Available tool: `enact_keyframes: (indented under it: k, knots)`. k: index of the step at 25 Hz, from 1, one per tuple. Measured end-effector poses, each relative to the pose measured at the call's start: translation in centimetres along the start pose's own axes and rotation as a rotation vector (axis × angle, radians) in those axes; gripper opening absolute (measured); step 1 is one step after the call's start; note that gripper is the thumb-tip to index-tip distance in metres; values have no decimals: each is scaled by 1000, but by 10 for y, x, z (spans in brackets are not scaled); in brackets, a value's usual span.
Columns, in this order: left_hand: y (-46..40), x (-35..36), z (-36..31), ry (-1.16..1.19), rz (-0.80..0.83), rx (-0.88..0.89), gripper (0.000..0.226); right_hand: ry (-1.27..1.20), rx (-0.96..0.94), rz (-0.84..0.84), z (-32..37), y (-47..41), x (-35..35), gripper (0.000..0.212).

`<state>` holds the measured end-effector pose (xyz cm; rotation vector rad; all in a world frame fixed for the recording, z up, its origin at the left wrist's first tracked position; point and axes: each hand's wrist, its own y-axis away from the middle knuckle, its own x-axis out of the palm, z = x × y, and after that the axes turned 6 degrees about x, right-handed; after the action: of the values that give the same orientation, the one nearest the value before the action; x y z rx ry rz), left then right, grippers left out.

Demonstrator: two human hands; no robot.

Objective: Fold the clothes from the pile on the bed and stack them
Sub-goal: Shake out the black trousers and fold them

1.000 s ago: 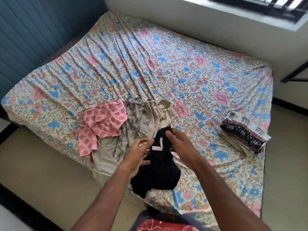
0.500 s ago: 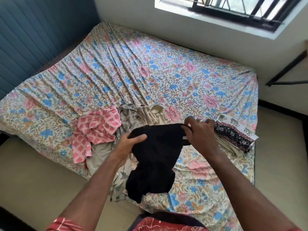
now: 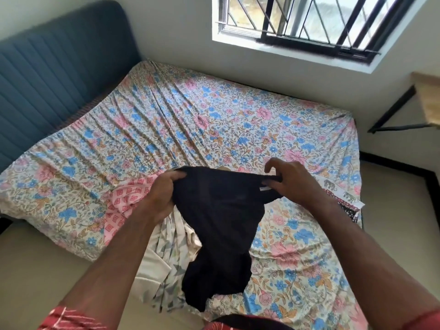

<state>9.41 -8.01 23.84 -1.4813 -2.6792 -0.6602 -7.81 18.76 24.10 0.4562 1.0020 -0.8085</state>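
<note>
Around me on the bed with the floral cotton sheet (image 3: 166,120) lie the unfolded clothes: a pink garment with a red square pattern (image 3: 123,198) to my left and a pale beige cloth with a grey leaf print (image 3: 166,253) that hangs over the near edge, partly hidden behind what I hold. On the right side, behind my right forearm, lies a folded stack with a black, red and white elephant border (image 3: 342,198). A blue padded headboard (image 3: 54,72) stands at the left, a barred window (image 3: 309,20) is in the far wall, and a wooden shelf on a black bracket (image 3: 428,98) is at the right. Both my arms reach forward above the bed. My left hand (image 3: 162,194) has its grip closed round one end of the top edge of a soft black garment (image 3: 221,229), and my right hand (image 3: 288,179) pinches the other end, the forefinger raised free. The black cloth is stretched between them and hangs down, wrinkled, in front of the pile.
</note>
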Motion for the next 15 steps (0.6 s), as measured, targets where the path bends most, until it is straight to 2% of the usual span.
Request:
enact_keyframes:
  k: [2,4,6,8,10,12,13,15]
  knots:
    - [-4,4,-7,-45,31,-6,24,-129,83,16,2,-2,-7,16]
    - [-17,3,0,-191,16,67,13,-517,175,95,15,2,-18,22]
    - [-25,7,24,-482,-80,95,34,-775,279,187,33,8,-22,24]
    - [-18,22,65,-598,-209,30,42,-776,432,192,48,10,-8,21]
    - [0,49,104,-356,-180,-152,33,-768,607,130,59,12,10,15]
    - [14,74,137,-79,-5,-314,37,-905,719,58,67,16,23,16]
    - [19,85,150,-31,74,-322,33,-988,751,36,70,18,26,19]
    - [22,98,171,-83,113,-248,21,-1096,780,-1,71,24,23,27]
